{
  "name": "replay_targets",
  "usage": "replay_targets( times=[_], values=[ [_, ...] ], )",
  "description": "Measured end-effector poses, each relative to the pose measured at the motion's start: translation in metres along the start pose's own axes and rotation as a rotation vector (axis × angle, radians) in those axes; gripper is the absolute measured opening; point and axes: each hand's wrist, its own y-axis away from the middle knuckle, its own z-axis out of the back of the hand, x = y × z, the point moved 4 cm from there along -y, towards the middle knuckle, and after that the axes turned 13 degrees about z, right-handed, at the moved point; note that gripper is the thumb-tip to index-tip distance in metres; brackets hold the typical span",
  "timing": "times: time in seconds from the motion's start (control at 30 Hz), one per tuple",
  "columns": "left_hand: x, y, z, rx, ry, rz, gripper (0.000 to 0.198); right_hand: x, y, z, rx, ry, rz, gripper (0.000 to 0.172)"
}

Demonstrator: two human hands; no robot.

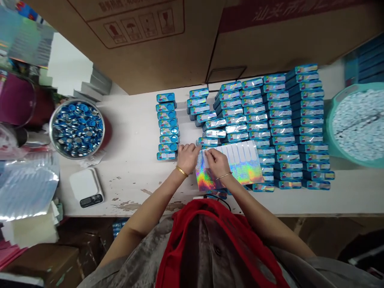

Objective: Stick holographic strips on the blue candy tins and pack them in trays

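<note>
A shiny rainbow-holographic sticker sheet [247, 170], with a row of pale strip shapes along its far part, lies over the near rows of small blue tins [282, 140]. My right hand [218, 163] is closed in a pinch at the sheet's left part, fingers on its surface. Just left of it, my left hand [188, 157] has its fingers curled, thumb by the sheet's upper left corner; whatever it grips is hidden. Beyond the hands stands one blue tin [207, 142] with a shiny strip on its side. Left of my left hand runs a column of blue tins [167, 123] showing round recesses.
A metal bowl [77, 129] of blue and silver caps stands left, above a white scale [87, 187]. Large cardboard boxes [168, 60] form a wall at the back. A teal basin [333, 132] of small white pieces sits right. More foil sheets [28, 188] lie far left.
</note>
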Motion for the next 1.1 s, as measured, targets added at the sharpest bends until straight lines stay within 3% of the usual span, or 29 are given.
replay_targets(
  times=[0.2,0.33,0.5,0.67,0.73,0.87,1.0,1.1],
  values=[
    [-0.006,0.014,-0.012,-0.137,0.130,0.094,0.027,-0.007,0.000,-0.001,-0.018,-0.003,-0.023,0.033],
    [-0.007,0.017,-0.012,-0.137,0.212,0.155,0.023,-0.008,0.002,-0.001,-0.031,0.011,-0.019,0.032],
    [-0.007,0.025,-0.006,-0.159,0.224,0.144,0.017,-0.007,0.002,-0.002,-0.031,0.030,-0.030,0.031],
    [-0.010,0.062,0.016,-0.188,0.381,0.073,0.008,-0.007,-0.001,0.000,-0.023,0.051,-0.024,0.034],
    [-0.004,0.075,0.032,-0.224,0.572,0.135,0.011,-0.006,-0.001,0.002,-0.034,0.013,-0.042,0.039],
    [0.022,0.079,0.052,-0.283,1.042,0.431,0.017,0.007,0.004,0.003,-0.078,-0.236,-0.084,0.051],
    [0.045,0.066,0.051,-0.256,1.323,0.593,0.028,0.031,0.006,-0.020,0.010,-0.535,-0.146,0.052],
    [0.060,0.057,0.044,-0.234,1.377,0.632,0.033,0.041,-0.001,-0.041,0.030,-0.583,-0.200,0.041]
  ],
)
